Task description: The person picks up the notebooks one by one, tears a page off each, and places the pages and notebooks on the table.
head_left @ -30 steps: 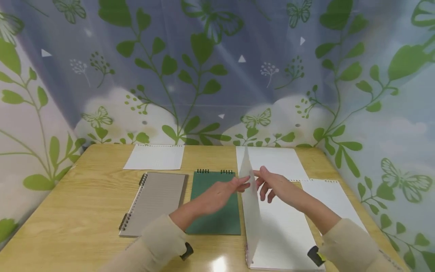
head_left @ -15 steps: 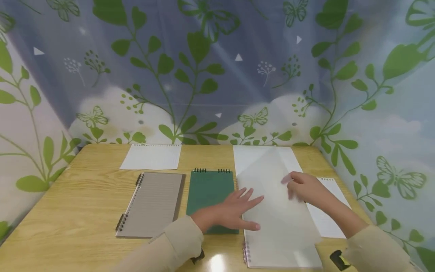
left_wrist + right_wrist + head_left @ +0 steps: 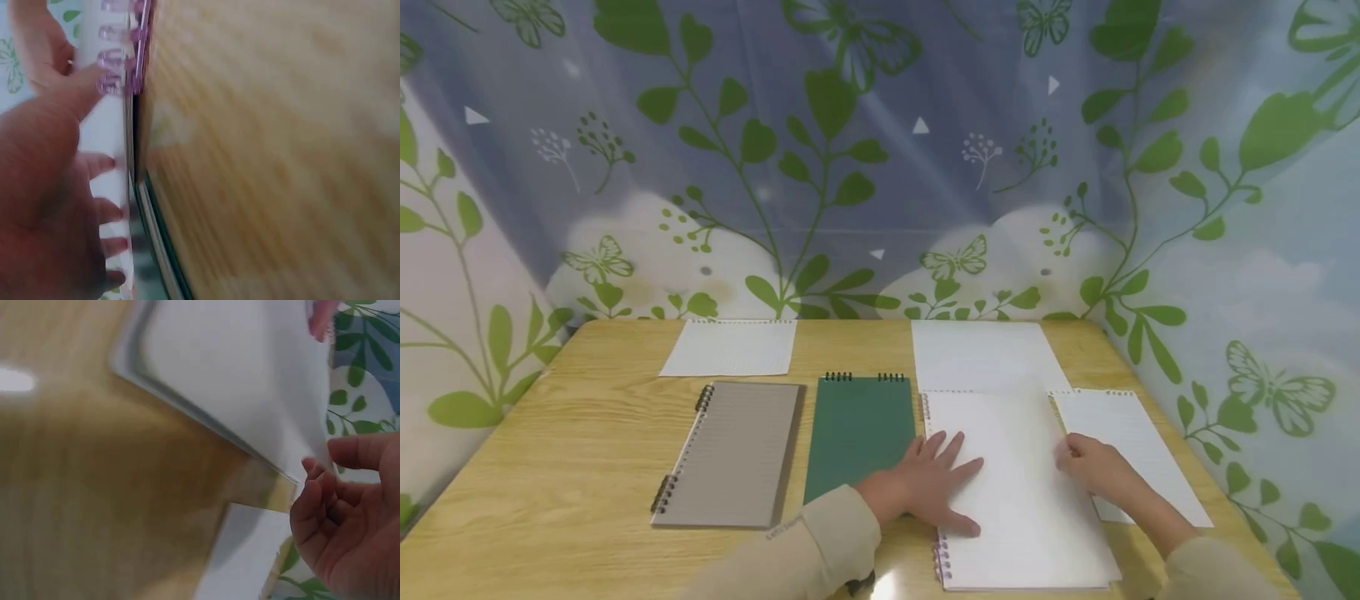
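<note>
A white-paged spiral notebook with purple rings lies open on the right half of the table. My left hand rests with spread fingers over its ringed left side, thumb toward me. In the left wrist view the hand's fingertips lie along the page by the binding. At the notebook's right edge my right hand pinches a white page between thumb and fingers. That page lifts and bends slightly at the pinched edge, as the right wrist view shows.
Left of it lie a green top-bound notebook and a grey ruled notebook with black rings. Loose torn-edge sheets lie at the back left, and a white sheet behind the notebook. Another loose sheet is at right.
The upright page has come down over the notebook to the right. My left hand has gone from the page's edge to spread over the binding side; my right hand has moved right and nearer.
</note>
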`<state>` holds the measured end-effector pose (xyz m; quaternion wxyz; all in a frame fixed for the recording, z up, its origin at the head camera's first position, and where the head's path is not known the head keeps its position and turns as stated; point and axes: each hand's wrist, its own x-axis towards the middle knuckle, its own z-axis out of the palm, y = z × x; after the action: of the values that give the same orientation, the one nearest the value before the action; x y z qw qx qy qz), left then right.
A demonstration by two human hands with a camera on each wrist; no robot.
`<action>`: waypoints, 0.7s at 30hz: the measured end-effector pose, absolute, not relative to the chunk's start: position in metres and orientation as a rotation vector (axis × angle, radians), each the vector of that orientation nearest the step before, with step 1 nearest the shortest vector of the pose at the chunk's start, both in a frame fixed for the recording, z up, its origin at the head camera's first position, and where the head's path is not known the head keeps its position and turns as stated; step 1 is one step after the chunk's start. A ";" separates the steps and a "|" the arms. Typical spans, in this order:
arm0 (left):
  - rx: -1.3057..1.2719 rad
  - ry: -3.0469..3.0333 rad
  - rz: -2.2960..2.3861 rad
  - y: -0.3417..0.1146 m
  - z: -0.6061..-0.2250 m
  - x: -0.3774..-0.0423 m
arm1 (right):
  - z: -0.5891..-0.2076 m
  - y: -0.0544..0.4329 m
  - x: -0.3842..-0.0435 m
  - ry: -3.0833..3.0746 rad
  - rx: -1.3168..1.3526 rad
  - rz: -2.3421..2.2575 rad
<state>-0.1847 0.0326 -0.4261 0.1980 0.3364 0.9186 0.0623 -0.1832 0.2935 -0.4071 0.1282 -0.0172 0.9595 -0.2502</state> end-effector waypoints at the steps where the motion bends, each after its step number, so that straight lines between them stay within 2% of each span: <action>1: 0.933 2.577 0.160 0.033 -0.426 -0.184 | -0.410 0.292 -0.182 2.811 -0.048 -0.688; 8: 0.900 2.615 0.112 0.037 -0.426 -0.183 | -0.424 0.281 -0.178 2.964 -0.106 -0.417; 13: 0.887 2.612 0.124 0.037 -0.425 -0.184 | -0.428 0.277 -0.175 3.059 -0.253 -0.184; 21: 0.911 2.601 0.164 0.037 -0.427 -0.188 | -0.432 0.275 -0.176 3.118 -0.300 -0.065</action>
<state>-0.1885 0.0369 -0.4269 0.1890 0.3240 0.9251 0.0585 -0.1759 0.2750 -0.4321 0.0042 -0.0957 0.9952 -0.0209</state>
